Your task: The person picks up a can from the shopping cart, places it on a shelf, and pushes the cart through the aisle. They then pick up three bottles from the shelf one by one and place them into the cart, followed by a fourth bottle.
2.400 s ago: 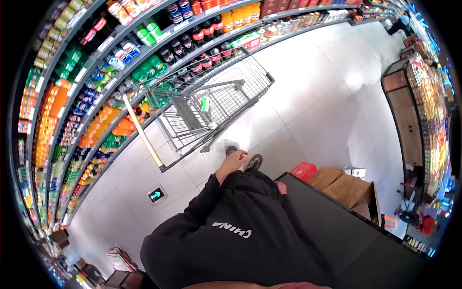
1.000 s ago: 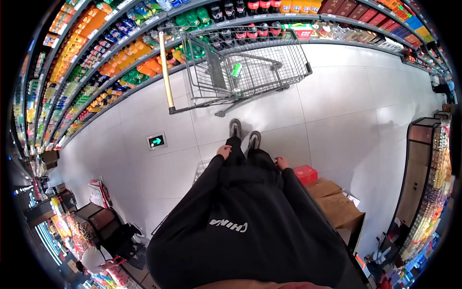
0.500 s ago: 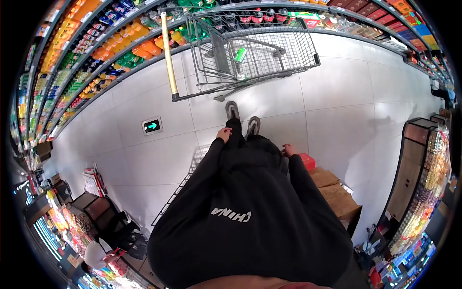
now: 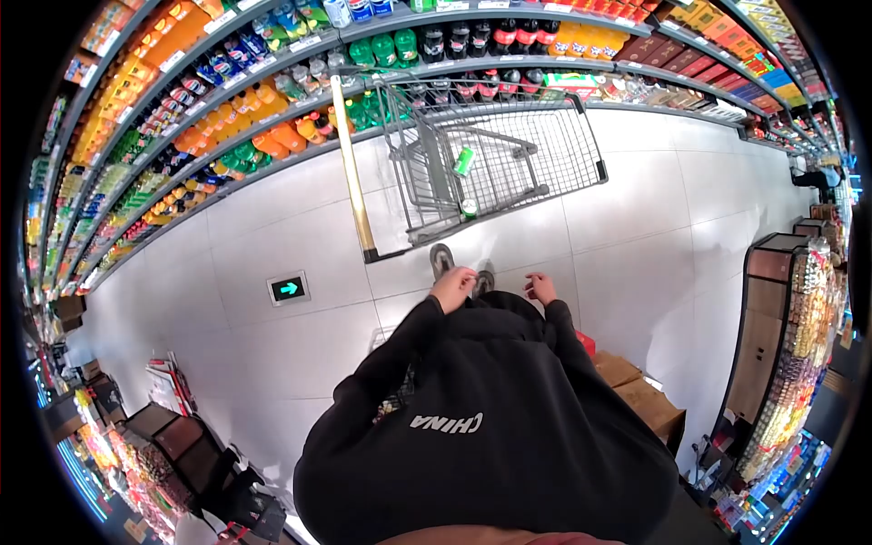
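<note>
My left hand is held in front of my waist, its fingers loosely bent and apart, holding nothing that I can see. To its right, my right hand is also raised, fingers slightly curled and apart, with nothing visible in it. Neither hand touches the shopping cart, which stands just beyond my shoes. The cart's yellowish handle is at its left end. A green can lies tilted inside the wire basket, and a second green-and-white can is near the basket's close side.
Behind the cart runs a long drinks shelf with several rows of bottles. Cardboard boxes stand close on my right. A lit green arrow sign is set in the tiled floor. A snack display stands further right.
Both hands have risen forward, away from my sides and closer together. The view has tilted up, so more shelf shows and the cart appears lower in the picture.
</note>
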Motion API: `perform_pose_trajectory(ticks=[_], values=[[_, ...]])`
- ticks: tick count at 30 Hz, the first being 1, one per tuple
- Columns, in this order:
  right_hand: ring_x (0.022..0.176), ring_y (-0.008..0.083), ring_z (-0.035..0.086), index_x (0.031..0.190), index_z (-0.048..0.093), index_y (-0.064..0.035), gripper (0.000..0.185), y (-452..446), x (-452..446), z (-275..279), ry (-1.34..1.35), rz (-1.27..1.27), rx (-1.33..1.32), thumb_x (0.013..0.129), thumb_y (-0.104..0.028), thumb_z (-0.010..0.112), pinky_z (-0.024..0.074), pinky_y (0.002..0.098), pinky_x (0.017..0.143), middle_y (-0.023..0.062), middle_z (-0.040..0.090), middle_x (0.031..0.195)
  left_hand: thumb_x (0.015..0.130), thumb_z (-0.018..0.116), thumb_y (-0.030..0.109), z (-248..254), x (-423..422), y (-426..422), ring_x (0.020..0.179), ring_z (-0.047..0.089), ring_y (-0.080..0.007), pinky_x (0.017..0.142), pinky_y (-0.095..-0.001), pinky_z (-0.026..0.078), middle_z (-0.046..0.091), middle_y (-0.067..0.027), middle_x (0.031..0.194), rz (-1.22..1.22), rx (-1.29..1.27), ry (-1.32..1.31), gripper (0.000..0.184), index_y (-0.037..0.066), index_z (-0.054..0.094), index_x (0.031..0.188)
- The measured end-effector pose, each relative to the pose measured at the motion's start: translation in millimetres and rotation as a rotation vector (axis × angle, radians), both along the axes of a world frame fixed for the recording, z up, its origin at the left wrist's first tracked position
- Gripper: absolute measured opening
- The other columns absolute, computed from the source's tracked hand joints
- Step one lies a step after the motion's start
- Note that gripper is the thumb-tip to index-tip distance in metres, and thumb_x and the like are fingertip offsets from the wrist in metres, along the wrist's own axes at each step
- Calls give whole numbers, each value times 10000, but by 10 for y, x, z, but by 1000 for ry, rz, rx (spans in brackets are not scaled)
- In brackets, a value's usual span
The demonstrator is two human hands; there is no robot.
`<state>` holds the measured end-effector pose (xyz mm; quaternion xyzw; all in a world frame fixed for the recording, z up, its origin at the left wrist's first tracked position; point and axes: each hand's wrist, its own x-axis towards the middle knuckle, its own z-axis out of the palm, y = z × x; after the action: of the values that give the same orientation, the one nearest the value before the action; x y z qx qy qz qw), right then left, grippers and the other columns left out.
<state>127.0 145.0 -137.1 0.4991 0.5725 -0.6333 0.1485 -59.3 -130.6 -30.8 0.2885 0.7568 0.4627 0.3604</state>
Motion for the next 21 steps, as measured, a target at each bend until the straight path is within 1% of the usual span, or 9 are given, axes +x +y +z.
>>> perform_pose_trajectory(ticks=[3, 4, 8, 10, 11, 13, 16, 19, 21], values=[[583, 188, 654, 1198, 629, -48, 336, 31, -207, 234, 66, -38, 17, 1023, -236, 412, 535, 305, 541, 123, 699, 848, 986, 599, 221, 603, -84, 133, 947, 665, -259, 861, -342, 523, 662, -121, 1066, -67, 61, -67, 239, 52, 645, 1149], [623, 171, 652, 1206, 633, -64, 329, 34, -272, 363, 101, -37, 11, 1037, -251, 421, 527, 285, 582, 101, 694, 857, 990, 596, 225, 624, -110, 178, 946, 666, -251, 858, -339, 523, 666, -114, 1065, -72, 89, -88, 239, 56, 643, 1152], [681, 156, 637, 1225, 637, -76, 336, 83, -593, 767, 156, -94, 42, 1048, -259, 418, 523, 284, 632, 90, 691, 880, 1003, 588, 235, 741, -298, 430, 941, 671, -225, 846, -326, 521, 682, -92, 1054, -33, 143, -187, 232, 69, 640, 1156], [663, 157, 637, 1213, 641, -79, 321, 135, -766, 778, 193, -113, 65, 1059, -251, 419, 525, 288, 614, 81, 690, 877, 1007, 586, 230, 707, -400, 539, 935, 675, -206, 839, -312, 522, 688, -80, 1044, 17, 159, -199, 217, 79, 641, 1154], [653, 158, 637, 1207, 642, -80, 313, 166, -847, 771, 211, -125, 75, 1064, -247, 419, 526, 291, 605, 76, 690, 875, 1005, 589, 221, 573, -414, 601, 935, 675, -205, 840, -316, 523, 691, -76, 1049, 46, 172, -223, 205, 84, 643, 1148], [670, 141, 632, 1220, 639, -78, 312, 186, -1075, 946, 244, -100, 84, 1067, -247, 425, 527, 286, 622, 70, 687, 868, 1000, 593, 201, 616, -453, 719, 931, 676, -209, 837, -321, 526, 691, -75, 1052, 95, 186, -226, 192, 90, 642, 1149], [661, 120, 616, 1220, 636, -72, 311, 246, -1433, 1171, 309, -68, 99, 1070, -244, 425, 514, 272, 636, 71, 686, 863, 990, 600, 175, 665, -497, 945, 913, 673, -220, 823, -328, 528, 681, -81, 1030, 62, 159, -164, 174, 93, 638, 1138], [660, 118, 614, 1216, 633, -61, 304, 366, -1768, 1287, 352, -49, 69, 1069, -217, 417, 505, 265, 628, 75, 690, 868, 1013, 584, 148, 633, -584, 1202, 965, 677, -179, 855, -308, 528, 692, -70, 1066, 96, 146, -162, 197, 54, 629, 1181], [644, 120, 616, 1206, 630, -51, 287, 502, -1993, 1250, 393, -35, 40, 1064, -190, 423, 497, 260, 609, 82, 694, 855, 1013, 585, 133, 501, -680, 1411, 933, 656, -152, 852, -297, 520, 688, -76, 1032, 162, 207, -175, 191, 40, 626, 1175]])
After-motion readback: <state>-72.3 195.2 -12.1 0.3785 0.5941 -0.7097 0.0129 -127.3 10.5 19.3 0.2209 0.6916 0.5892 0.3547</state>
